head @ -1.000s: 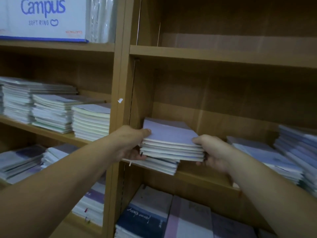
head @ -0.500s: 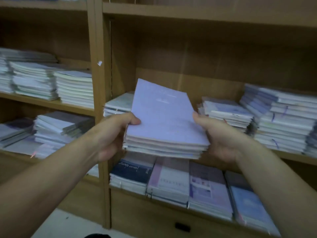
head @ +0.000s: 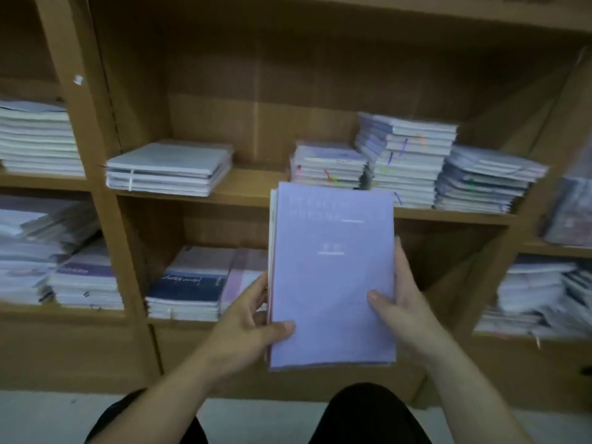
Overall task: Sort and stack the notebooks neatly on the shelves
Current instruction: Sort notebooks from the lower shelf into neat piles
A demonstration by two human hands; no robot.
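The left hand (head: 248, 320) grips the notebook stack (head: 333, 267) at its left edge, thumb across the cover, fingers (head: 260, 288) along the side. The right hand (head: 405, 304) clasps the right edge, thumb on the cover.

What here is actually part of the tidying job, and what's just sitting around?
Part of the job:
- lavender notebook bundle, gripped by the left hand and the right hand
- middle shelf, with its low stack and tall stack

Just there:
- white scrap on the shelf upright
- pale floor
- dark-clothed knee
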